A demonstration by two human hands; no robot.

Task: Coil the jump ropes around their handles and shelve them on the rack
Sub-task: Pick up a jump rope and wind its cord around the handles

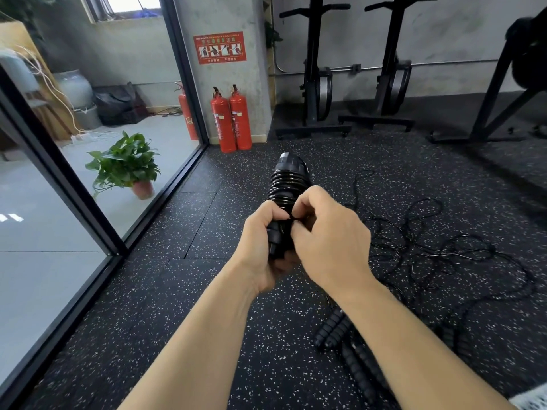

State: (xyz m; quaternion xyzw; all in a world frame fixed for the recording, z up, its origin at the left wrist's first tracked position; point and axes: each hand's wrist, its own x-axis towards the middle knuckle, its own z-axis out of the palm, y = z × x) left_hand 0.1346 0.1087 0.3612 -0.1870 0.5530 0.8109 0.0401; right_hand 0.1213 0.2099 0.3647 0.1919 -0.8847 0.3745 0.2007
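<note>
My left hand [260, 247] grips the lower end of a pair of black jump rope handles [288, 177] held together, pointing away from me, with black rope coiled tightly round their upper half. My right hand [328, 235] pinches the thin black rope against the handles just below the coils. A tangle of loose black rope [438, 250] lies on the floor to the right. More black ribbed handles [334, 329] lie on the floor under my right forearm.
The floor is black speckled rubber [207, 291]. A glass wall with a black frame [97, 214] runs along the left, a potted plant [127, 164] behind it. Two red fire extinguishers [231, 119] stand by a concrete pillar. Black exercise machines [316, 84] line the back wall.
</note>
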